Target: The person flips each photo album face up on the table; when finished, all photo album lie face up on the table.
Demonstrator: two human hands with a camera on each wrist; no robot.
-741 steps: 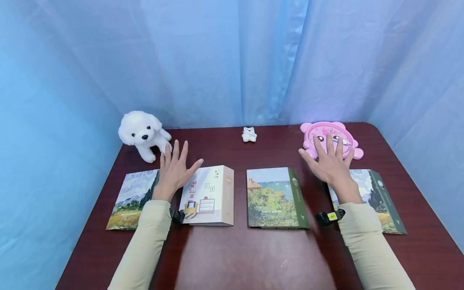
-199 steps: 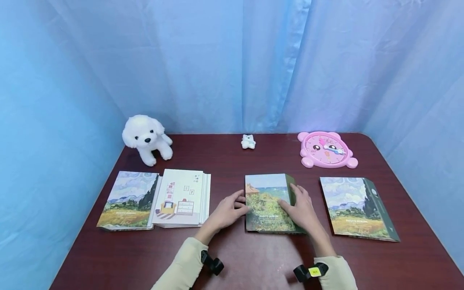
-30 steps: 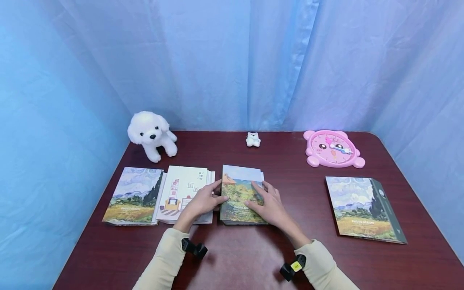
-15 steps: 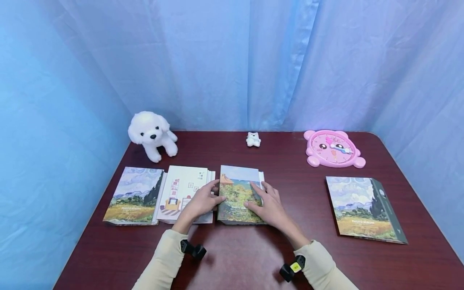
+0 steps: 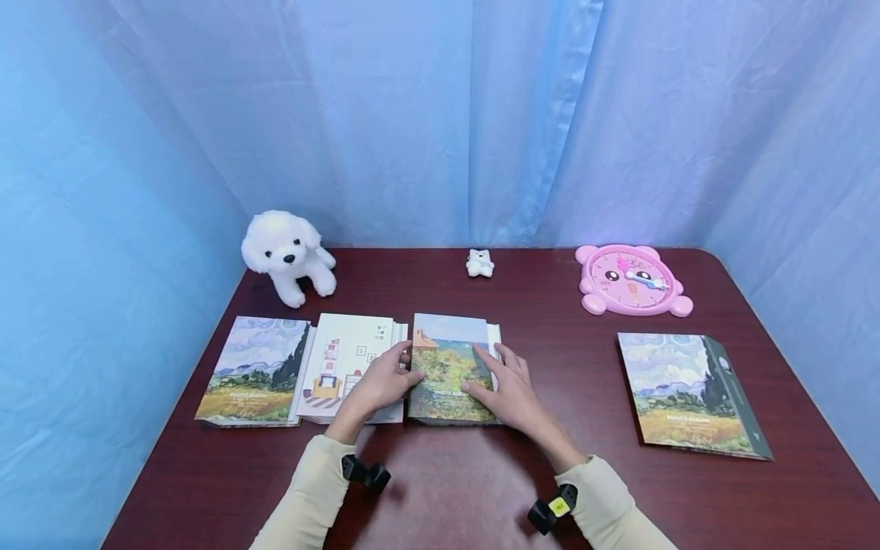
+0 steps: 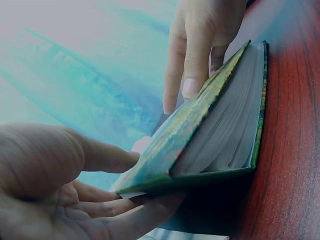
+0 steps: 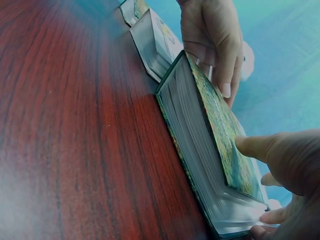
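Observation:
A photo album [image 5: 447, 363] with a seaside garden painting lies on the table between my hands. My left hand [image 5: 381, 382] grips its left side, thumb on the cover edge and fingers down along the green spine [image 6: 210, 175]. On the opposite side, my right hand [image 5: 512, 393] holds it, thumb on the cover and fingers by the page edges [image 7: 240, 217]. The cover tilts up towards the left, and its pages fan out beneath. Just left of it sits a white album [image 5: 344, 359] with a room drawing, partly covered by my left hand.
A wheat-field album [image 5: 254, 367] lies at the far left, against the white one. Another wheat-field album [image 5: 681, 389], green spine to the right, lies apart on the right. Along the back stand a white plush dog [image 5: 289, 256], a small white bear figure [image 5: 480, 263] and a pink toy clock [image 5: 632, 280].
Over the last second, the seaside album slides slightly left, its cover shifting over the pages. Since several seconds ago, white page edges have replaced the green strip on its right.

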